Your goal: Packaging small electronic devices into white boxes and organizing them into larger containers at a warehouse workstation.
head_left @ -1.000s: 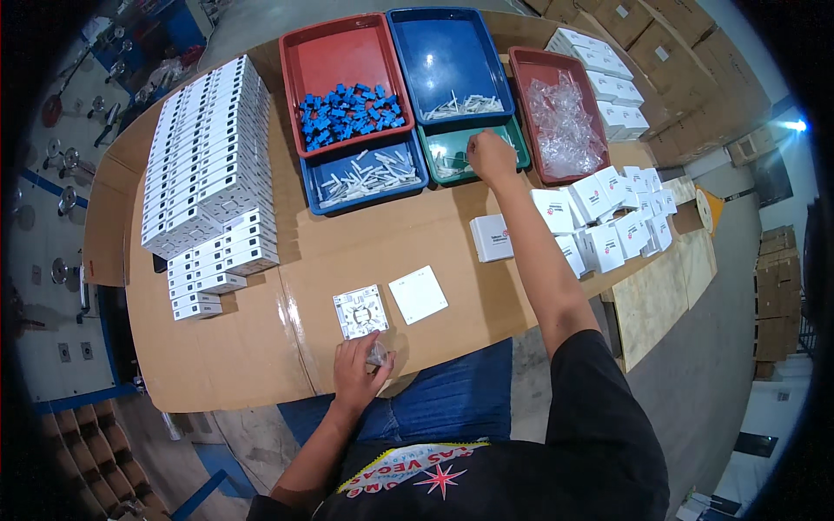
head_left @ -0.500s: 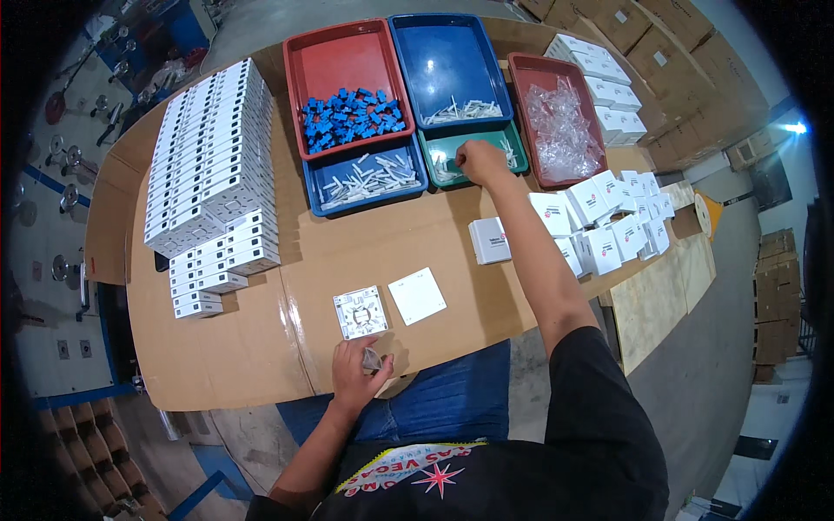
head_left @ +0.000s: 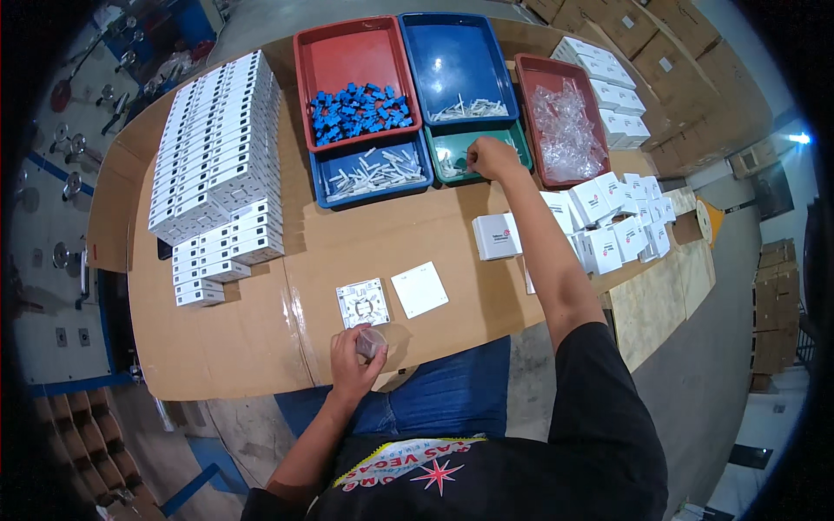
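Near the table's front edge, my left hand (head_left: 351, 366) is closed round a small clear plastic bag (head_left: 372, 342), its mouth facing up. Just beyond it lies an open square white housing (head_left: 361, 303) with its inner parts showing. A flat white square cover (head_left: 419, 289) rests to the right of that. My right arm stretches far forward, and my right hand (head_left: 493, 159) is over the green tray (head_left: 458, 179), which holds small pieces. Its fingers are bent together; whether they pinch one of these pieces is hidden.
Blue plastic parts (head_left: 358, 113) fill part of a red tray. White sticks (head_left: 378, 174) lie in a blue tray, more (head_left: 469, 108) in another. Clear bags (head_left: 566, 130) heap in a red tray. White boxes are stacked left (head_left: 217, 148); smaller white boxes (head_left: 599, 208) lie right.
The bag in my left hand has turned upright and its mouth has opened wider. My right hand stays over the green tray, its fingers slightly shifted. The whole view has moved a little.
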A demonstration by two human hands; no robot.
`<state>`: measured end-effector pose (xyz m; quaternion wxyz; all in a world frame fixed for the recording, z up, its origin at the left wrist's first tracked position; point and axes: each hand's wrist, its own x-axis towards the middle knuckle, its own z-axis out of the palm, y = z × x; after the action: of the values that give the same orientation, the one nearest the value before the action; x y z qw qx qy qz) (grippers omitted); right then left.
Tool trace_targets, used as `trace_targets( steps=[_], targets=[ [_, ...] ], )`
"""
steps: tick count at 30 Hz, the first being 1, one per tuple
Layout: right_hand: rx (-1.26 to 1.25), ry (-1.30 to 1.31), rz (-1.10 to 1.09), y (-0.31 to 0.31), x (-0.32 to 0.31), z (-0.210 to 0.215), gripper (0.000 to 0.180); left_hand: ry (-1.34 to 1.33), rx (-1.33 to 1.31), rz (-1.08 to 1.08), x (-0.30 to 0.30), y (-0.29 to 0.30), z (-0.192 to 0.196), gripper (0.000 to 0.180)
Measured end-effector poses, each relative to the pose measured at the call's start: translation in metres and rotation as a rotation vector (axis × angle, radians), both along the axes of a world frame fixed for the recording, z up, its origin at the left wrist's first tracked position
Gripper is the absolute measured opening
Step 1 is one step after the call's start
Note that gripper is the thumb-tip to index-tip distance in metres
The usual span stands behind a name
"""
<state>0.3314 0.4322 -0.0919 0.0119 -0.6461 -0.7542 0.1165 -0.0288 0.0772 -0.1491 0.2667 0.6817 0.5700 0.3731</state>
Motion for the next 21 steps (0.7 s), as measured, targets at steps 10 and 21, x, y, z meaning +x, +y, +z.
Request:
trace_targets(
  steps=[10,21],
  targets=[
    [0.181,0.151,0.050,-0.009,0.011,-0.015,0.012,-0.066,0.095,0.045,0.003,-0.001,0.000,0.052],
    [0.007,0.769,0.215,-0.126,-0.047,0.037,0.015,-0.047,0.135,0.045,0.001,0.001,0.005,0.056]
  ],
)
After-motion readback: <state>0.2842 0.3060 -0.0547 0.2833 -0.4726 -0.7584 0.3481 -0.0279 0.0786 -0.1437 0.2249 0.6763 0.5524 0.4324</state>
